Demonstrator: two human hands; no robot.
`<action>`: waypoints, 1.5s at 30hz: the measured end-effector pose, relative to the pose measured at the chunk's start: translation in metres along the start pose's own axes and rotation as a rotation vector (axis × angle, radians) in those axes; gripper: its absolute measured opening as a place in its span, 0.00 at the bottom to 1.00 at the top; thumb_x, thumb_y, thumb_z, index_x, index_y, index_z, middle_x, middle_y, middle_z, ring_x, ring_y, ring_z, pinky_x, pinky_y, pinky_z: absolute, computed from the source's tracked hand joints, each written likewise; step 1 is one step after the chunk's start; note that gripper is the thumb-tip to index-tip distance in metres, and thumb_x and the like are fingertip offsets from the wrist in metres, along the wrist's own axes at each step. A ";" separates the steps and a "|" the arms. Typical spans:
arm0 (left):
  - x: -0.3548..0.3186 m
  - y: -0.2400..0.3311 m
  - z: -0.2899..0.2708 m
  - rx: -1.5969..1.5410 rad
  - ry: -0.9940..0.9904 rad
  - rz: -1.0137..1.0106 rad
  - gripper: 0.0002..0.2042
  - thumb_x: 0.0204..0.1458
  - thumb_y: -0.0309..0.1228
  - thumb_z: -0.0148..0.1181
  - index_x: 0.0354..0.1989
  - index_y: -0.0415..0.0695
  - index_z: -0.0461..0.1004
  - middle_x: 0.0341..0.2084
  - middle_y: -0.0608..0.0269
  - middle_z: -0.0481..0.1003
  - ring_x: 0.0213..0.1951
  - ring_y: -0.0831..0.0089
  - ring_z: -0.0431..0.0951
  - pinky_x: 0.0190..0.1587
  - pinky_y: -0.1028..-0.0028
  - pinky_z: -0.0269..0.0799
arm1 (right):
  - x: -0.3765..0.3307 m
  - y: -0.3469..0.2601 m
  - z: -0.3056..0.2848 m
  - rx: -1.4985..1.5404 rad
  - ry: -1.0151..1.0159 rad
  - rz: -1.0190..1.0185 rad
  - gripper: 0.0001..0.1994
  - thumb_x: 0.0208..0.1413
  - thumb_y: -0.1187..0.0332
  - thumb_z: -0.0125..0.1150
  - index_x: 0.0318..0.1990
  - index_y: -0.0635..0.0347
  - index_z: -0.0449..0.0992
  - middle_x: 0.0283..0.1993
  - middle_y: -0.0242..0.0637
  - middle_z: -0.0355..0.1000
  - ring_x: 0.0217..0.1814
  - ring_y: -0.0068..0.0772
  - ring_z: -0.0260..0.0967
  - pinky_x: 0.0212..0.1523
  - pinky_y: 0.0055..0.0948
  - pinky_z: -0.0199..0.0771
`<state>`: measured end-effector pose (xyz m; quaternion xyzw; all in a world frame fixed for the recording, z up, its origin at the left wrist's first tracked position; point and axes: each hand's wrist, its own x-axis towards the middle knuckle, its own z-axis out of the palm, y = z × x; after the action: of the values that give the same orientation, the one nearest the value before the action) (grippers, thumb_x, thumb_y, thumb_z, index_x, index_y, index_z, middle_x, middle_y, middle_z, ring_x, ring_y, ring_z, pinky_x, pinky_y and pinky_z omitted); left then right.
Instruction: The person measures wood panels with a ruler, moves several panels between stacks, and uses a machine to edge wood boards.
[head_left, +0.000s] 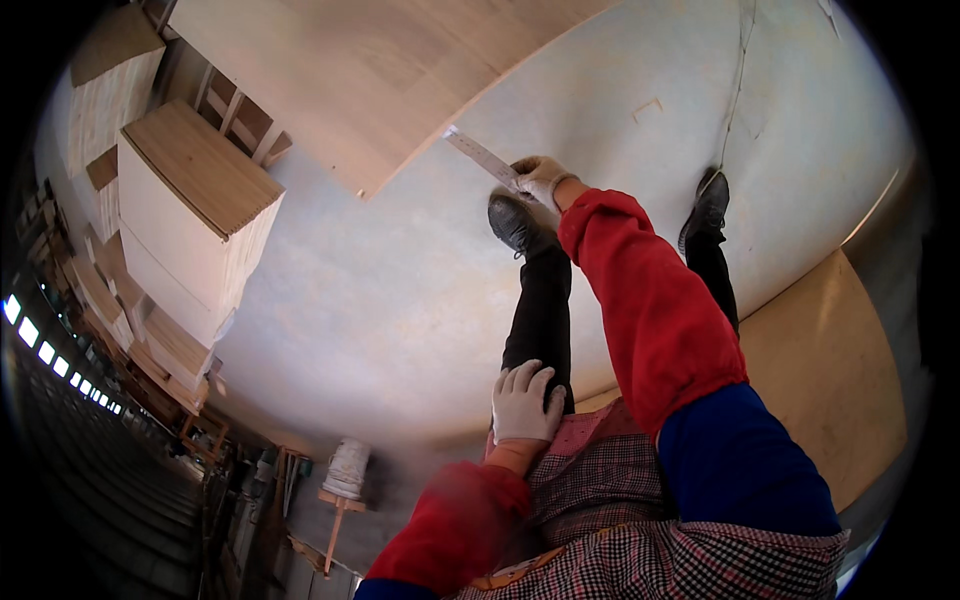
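My right hand [541, 183], in a pale work glove with a red sleeve, grips a narrow flat light-grey strip [482, 158] that looks like a ruler or thin blade; its exact kind is unclear. The strip's far, whitish end reaches the edge of a large wooden panel [350, 80]. Whether it touches the panel cannot be made out. My left hand [524, 402], gloved too, lies on my left leg above the knee, its fingers stretched out and holding nothing.
Stacks of wooden boards [200, 210] stand at the left on a smooth grey floor [350, 300]. A thin cord [740, 85] runs to my right shoe [709, 205]. A brown sheet [830, 370] lies at the right. A white roll [347, 468] stands on a wooden support at the lower left.
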<state>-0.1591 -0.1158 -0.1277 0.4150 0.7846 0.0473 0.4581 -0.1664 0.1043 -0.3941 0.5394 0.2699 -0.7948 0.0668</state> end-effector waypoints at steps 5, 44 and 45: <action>0.000 0.005 0.004 -0.009 0.055 0.028 0.14 0.41 0.34 0.56 0.38 0.44 0.71 0.41 0.55 0.69 0.45 0.57 0.67 0.50 0.60 0.57 | -0.003 -0.003 0.000 -0.048 0.012 -0.002 0.10 0.47 0.76 0.55 0.39 0.62 0.73 0.27 0.33 0.71 0.24 0.22 0.68 0.26 0.21 0.70; -0.206 -0.001 0.117 -0.643 0.397 -1.012 0.12 0.47 0.37 0.47 0.29 0.48 0.76 0.36 0.57 0.73 0.40 0.58 0.72 0.43 0.65 0.69 | -0.277 -0.137 0.062 -1.186 0.123 0.112 0.04 0.49 0.71 0.52 0.31 0.57 0.73 0.21 0.31 0.69 0.16 0.21 0.62 0.16 0.19 0.62; -0.218 -0.015 0.116 -0.774 0.480 -1.095 0.12 0.46 0.38 0.47 0.31 0.48 0.76 0.38 0.56 0.72 0.41 0.57 0.72 0.43 0.64 0.69 | -0.265 -0.127 0.084 -1.181 0.052 0.067 0.04 0.49 0.71 0.52 0.30 0.57 0.73 0.21 0.30 0.69 0.17 0.20 0.63 0.17 0.20 0.63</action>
<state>-0.0290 -0.3129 -0.0535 -0.2533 0.8865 0.1757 0.3451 -0.1776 0.1207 -0.0894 0.4384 0.6509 -0.4942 0.3741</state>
